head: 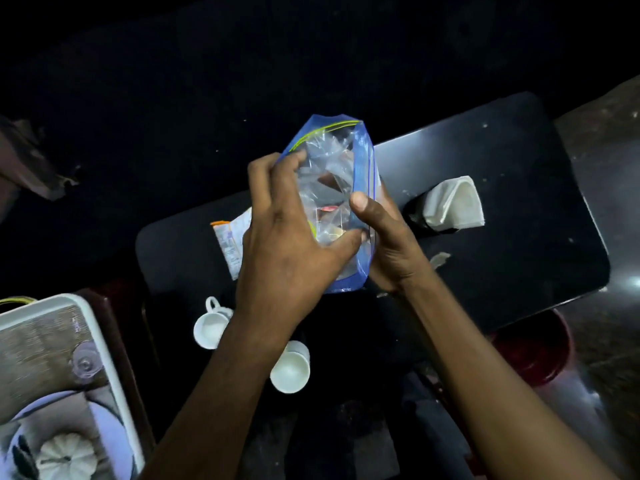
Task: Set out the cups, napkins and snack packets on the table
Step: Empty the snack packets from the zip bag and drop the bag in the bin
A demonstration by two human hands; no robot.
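A clear zip bag (332,161) with blue edges and small packets inside is held above the black table (502,258). My left hand (287,233) grips its left side, fingers wrapped over the plastic. My right hand (384,244) holds its right edge, thumb pressed on the blue strip. A white snack packet (228,240) lies on the table, partly hidden behind my left hand. Folded white napkins (457,202) stand in a dark holder at the right. Two white cups (211,327) (291,368) sit at the table's near edge, below my left forearm.
A white-rimmed tray (100,348) at the lower left carries a clear glass (85,362) and a plate with a white ridged object (65,459). A dark red round stool (533,348) stands under the table's right side. The surroundings are dark.
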